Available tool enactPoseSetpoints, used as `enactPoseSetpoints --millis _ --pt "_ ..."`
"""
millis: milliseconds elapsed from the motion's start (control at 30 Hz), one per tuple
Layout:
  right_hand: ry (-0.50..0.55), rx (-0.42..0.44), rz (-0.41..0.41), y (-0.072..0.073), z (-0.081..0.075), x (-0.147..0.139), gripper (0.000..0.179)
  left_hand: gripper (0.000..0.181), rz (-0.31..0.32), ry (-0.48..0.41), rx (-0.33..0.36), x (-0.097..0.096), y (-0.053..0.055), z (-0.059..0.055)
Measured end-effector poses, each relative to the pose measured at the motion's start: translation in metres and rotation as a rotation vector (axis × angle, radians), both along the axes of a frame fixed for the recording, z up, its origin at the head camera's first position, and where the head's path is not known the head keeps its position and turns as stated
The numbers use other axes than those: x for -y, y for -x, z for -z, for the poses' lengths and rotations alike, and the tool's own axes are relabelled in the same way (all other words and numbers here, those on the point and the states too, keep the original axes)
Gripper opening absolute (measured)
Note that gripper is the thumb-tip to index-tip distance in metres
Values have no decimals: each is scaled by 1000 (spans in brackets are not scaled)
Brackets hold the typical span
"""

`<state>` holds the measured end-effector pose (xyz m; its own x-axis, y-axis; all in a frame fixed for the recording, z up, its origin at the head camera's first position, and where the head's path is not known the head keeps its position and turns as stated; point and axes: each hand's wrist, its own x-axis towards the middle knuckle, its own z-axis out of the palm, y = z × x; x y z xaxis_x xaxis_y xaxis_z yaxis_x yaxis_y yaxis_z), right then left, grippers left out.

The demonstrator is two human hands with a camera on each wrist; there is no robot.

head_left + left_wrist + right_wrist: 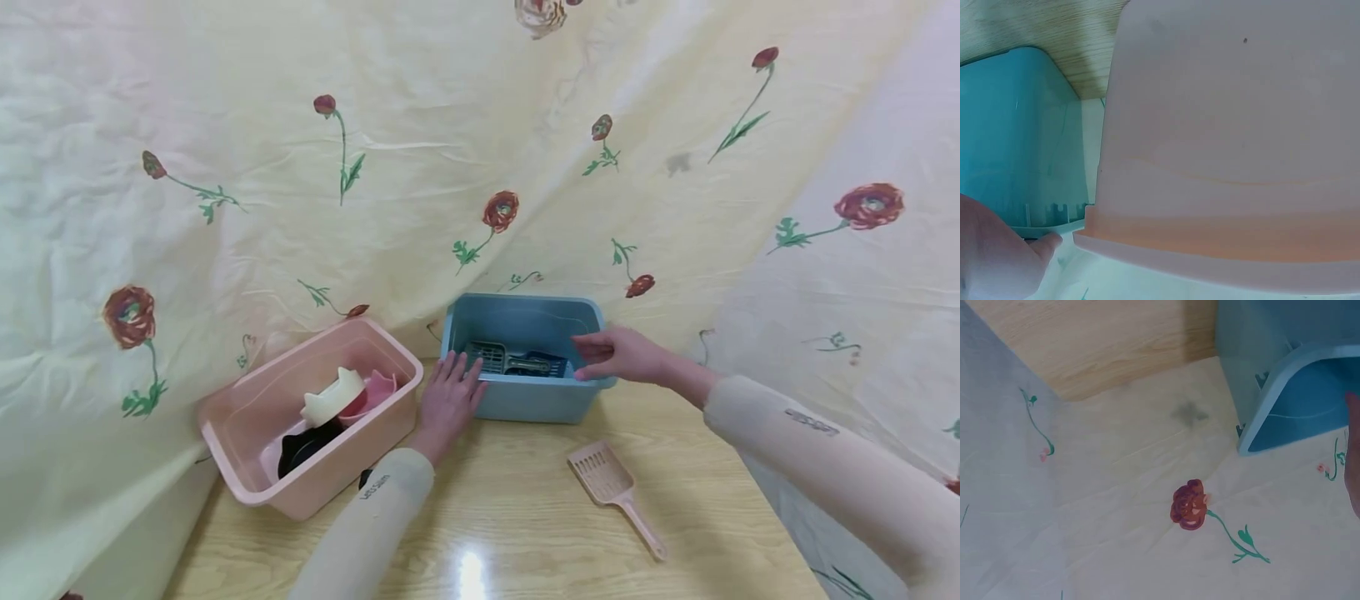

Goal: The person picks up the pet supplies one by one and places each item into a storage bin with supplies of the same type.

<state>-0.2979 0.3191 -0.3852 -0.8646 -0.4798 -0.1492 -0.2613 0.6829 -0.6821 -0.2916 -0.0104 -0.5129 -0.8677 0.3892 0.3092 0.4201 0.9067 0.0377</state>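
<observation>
A blue bin [525,402] stands at the back of the table with several dark slotted litter scoops [491,357] lying in it. My left hand [447,400] rests on its front left rim, fingers stretched over the edge. In the left wrist view the thumb [1047,244] lies by the rim. My right hand [622,354] hovers over the bin's right end, thumb and fingers apart, with nothing visible between them. Only a sliver of that hand [1353,456] shows in the right wrist view. In front of the bin, a pink litter scoop [602,473] lies flat on the table.
Left of the blue bin is a pink bin [300,497] holding cat-eared bowls: a cream one [330,400], a pink one [381,388] and a black one [300,448]. A small black thing [364,478] shows beside my left sleeve. Flowered cloth [420,167] hangs behind.
</observation>
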Motion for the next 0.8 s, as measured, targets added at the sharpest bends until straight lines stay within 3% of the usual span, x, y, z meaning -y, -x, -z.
enactPoseSetpoints --millis 167,367,533,800 --pt "-33 64 13 -34 -4 -16 78 53 7 2 -12 1 -1 1" --pt "-24 126 45 -58 1 -35 76 53 -3 22 -38 0 1 3" --pt "-45 181 87 -71 18 -47 79 54 -5 24 -35 2 1 2" --pt "-28 181 92 -90 55 -65 84 54 2 15 -13 1 -1 -2"
